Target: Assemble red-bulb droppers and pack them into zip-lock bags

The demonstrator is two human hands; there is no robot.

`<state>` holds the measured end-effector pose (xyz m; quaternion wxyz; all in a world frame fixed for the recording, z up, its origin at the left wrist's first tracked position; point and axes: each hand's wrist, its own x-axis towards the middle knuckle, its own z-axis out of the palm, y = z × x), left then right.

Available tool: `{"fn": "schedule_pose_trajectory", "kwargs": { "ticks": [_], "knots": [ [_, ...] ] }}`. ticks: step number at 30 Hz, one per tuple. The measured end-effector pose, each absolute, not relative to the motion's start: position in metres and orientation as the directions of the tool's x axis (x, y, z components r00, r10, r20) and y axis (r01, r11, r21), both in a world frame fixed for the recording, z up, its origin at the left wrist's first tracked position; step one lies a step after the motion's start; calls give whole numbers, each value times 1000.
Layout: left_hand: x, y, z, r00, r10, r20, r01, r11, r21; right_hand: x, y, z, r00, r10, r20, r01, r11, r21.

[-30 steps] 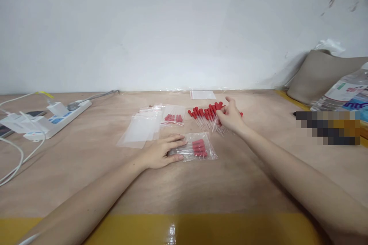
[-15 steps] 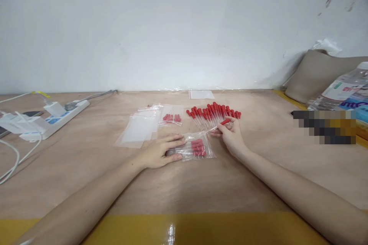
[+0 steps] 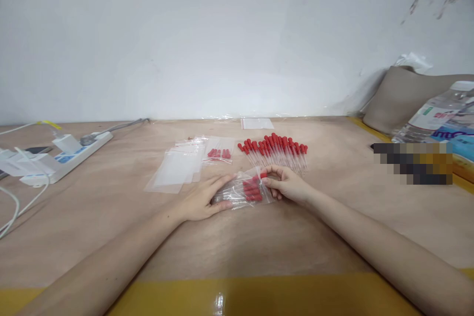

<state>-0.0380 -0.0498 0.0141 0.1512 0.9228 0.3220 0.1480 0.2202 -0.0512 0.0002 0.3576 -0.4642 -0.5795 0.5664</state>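
Note:
A clear zip bag [image 3: 237, 191] lies on the table with several red-capped glass droppers [image 3: 252, 192] inside, bulbs toward the right. My left hand [image 3: 202, 200] grips its left part, thumb on the near side and fingers on the far side. At the bag's right end, my right hand [image 3: 287, 183] pinches another dropper by its red bulb [image 3: 263, 175], whose stem is in the bag's mouth. Behind my right hand, loose droppers [image 3: 276, 145] lie fanned out, bulbs toward the wall.
Flat zip bags [image 3: 172, 170] lie left of centre, beside a filled bag [image 3: 218, 153]. Another stack of bags [image 3: 256, 123] is near the wall. A power strip [image 3: 66, 160] with chargers and cables is at left. A water bottle [image 3: 425, 118] and a blurred-out item [image 3: 414, 163] are at right.
My right hand has moved left and toward me, bringing the dropper from outside the bag into its mouth. My left hand stays on the bag. The view has shifted slightly.

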Motion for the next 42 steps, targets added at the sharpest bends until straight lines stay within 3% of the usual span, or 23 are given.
{"fn": "schedule_pose_trajectory", "kwargs": {
  "ticks": [9, 15, 18, 24, 30, 32, 36, 42],
  "knots": [
    [-38, -50, 13, 752, 629, 195, 531, -754, 386, 222, -46, 9, -437, 885, -162, 257, -50, -965],
    [-39, -49, 12, 748, 636, 188, 540, -749, 384, 206, -47, -1, -102, 993, -56, 284, -25, -959],
    [-39, -49, 12, 750, 634, 189, 539, -751, 381, 202, -48, -4, -21, 999, -29, 278, -22, -960],
    [-39, -50, 13, 752, 634, 181, 542, -751, 376, 205, -48, -3, -238, 965, -114, 128, -85, -988],
    [-39, -49, 11, 760, 628, 168, 549, -759, 349, 205, -51, 1, -341, 940, -2, 180, 63, -982],
    [-40, -48, 10, 769, 619, 159, 547, -766, 337, 208, -52, 3, -308, 950, -51, 231, 22, -973],
    [-41, -45, 7, 781, 610, 132, 550, -773, 317, 213, -52, 3, -64, 986, -157, 284, -133, -949],
    [-41, -44, 9, 810, 579, 95, 538, -798, 273, 213, -50, 5, -130, 955, -267, 233, -233, -944]
  ]
}}
